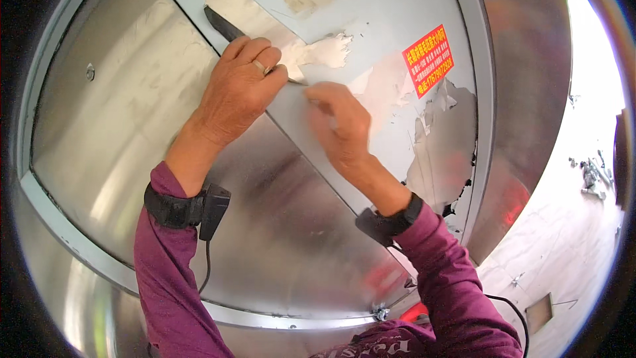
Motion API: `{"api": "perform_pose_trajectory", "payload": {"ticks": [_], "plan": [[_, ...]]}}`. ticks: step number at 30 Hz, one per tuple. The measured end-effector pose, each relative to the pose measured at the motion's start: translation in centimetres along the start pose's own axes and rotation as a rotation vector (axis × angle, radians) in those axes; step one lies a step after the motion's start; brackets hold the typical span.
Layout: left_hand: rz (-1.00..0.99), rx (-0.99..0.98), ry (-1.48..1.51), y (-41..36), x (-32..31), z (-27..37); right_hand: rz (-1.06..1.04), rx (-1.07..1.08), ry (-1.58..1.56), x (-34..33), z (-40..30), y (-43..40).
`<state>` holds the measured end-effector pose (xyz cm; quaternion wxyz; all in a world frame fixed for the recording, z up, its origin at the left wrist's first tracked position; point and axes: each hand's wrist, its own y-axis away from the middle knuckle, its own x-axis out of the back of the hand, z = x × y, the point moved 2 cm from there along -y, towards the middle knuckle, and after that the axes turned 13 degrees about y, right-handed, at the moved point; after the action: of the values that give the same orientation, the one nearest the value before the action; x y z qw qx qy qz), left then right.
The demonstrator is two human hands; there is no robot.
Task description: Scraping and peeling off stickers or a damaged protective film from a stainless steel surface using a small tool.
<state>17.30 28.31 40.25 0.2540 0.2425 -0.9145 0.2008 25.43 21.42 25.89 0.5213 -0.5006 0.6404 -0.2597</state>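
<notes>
A metal panel bears pale blue-grey protective film (pixel 382 0), torn in several places. A bare shiny strip (pixel 258 15) runs diagonally at the upper middle, with a curled dark edge of film (pixel 223 24) along its left side. My left hand (pixel 246 82), with a ring on one finger, is closed over the lower end of that dark edge, thumb and fingers pinched together. Just right of it and lower is my right hand (pixel 340 122), blurred, fingers curled near the strip's lower corner; whether it pinches anything cannot be told.
Brushed metal panels (pixel 114 124) lie left and below, inside a grey frame (pixel 484 109). A red sticker with writing (pixel 428 61) is on the film. More bare metal (pixel 442 154) with ragged edges shows at right. Scraps (pixel 594 176) lie on the pale floor (pixel 551 238). A cable (pixel 514 308) runs beside my right sleeve.
</notes>
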Motion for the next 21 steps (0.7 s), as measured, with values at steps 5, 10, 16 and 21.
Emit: {"api": "perform_pose_trajectory", "payload": {"ticks": [5,10,16,21], "plan": [[0.017,-0.029,-0.006,-0.2,-0.2,0.0,-0.092,-0.021,0.077,2.4,1.2,0.1],[0.024,-0.027,0.061,-0.5,-0.1,-0.1,-0.095,0.169,0.225,0.4,0.1,-2.2],[0.082,-0.046,0.099,-0.6,-0.4,-0.2,0.034,0.234,0.295,-1.1,0.5,-2.6],[0.072,-0.054,0.084,-0.6,-0.3,-0.1,0.068,0.206,0.335,-1.7,0.4,-1.7]]}}
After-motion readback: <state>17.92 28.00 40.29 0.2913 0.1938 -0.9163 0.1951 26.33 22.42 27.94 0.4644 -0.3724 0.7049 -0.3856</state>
